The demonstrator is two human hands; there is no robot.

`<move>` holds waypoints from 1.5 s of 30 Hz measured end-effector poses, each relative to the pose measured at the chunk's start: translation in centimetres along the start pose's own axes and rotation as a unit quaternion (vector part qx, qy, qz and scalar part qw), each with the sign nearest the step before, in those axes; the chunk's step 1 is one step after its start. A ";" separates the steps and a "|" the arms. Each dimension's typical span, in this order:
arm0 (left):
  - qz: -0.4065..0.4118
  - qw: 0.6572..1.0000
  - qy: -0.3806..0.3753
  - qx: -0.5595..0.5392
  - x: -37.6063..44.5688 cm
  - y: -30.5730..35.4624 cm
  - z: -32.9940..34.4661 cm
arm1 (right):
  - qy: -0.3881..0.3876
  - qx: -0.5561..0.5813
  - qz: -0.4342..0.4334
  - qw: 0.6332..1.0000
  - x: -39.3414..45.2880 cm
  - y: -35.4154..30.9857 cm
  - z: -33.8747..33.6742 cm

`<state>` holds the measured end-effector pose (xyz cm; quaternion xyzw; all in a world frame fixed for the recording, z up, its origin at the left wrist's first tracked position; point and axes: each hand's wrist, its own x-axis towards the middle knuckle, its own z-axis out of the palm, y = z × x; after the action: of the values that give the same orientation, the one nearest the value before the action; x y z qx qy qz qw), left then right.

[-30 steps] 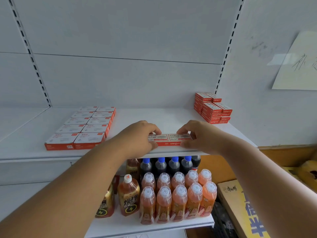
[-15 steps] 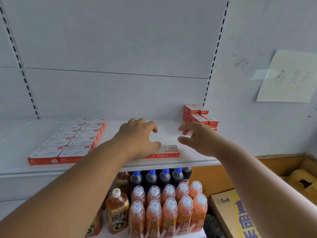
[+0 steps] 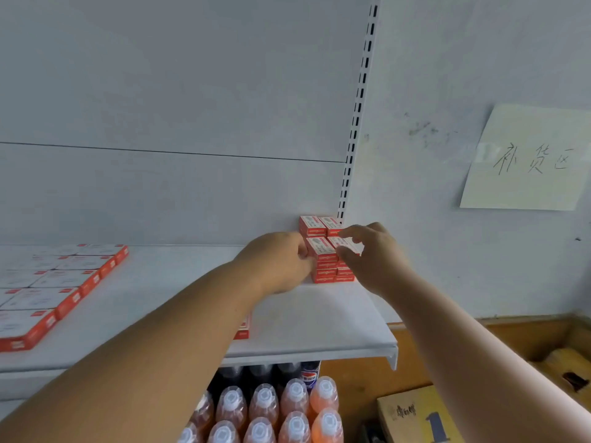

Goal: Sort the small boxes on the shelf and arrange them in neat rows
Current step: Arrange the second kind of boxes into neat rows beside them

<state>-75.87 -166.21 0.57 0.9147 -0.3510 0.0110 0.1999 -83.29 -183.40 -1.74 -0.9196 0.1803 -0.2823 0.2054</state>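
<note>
A stack of small red-and-white boxes (image 3: 323, 254) stands at the back right corner of the white shelf (image 3: 319, 327). My left hand (image 3: 279, 262) is curled against the left side of the front top box. My right hand (image 3: 372, 255) hovers at the stack's right side, fingers apart, thumb and forefinger touching the top right box (image 3: 346, 243). Flat red-and-white boxes (image 3: 60, 282) lie in two rows on the shelf's left part. One more flat box (image 3: 245, 328) lies near the front edge, mostly hidden under my left forearm.
Orange drink bottles (image 3: 287, 410) and dark cola bottles fill the shelf below. A yellow cardboard carton (image 3: 415, 417) sits low right, with brown boxes behind it. A handwritten paper note (image 3: 527, 158) hangs on the right wall. A slotted upright (image 3: 358, 107) runs beside the stack.
Both hands let go of the flat boxes at the shelf's front edge and moved back and right to the stack in the corner. The view swung right.
</note>
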 end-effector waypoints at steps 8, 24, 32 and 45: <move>-0.162 0.986 -0.039 0.004 5.2 3.1 2.2 | -0.121 0.083 0.108 0.983 1.8 2.2 0.2; -0.146 0.809 0.165 -0.545 1.5 2.1 1.2 | -0.152 0.682 0.172 0.694 1.8 1.8 -2.0; -0.124 0.850 0.186 -0.477 -2.7 -3.5 -1.3 | -0.088 0.635 0.109 0.760 0.5 -3.7 -0.7; -0.113 0.939 0.114 -0.305 -6.4 -13.1 -5.1 | -0.058 0.448 0.101 0.886 -3.2 -12.5 5.5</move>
<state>-71.57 -151.38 -0.47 0.8360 -0.2067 -0.0154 0.5081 -79.78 -169.86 -1.35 -0.7211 0.1141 -0.2568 0.6333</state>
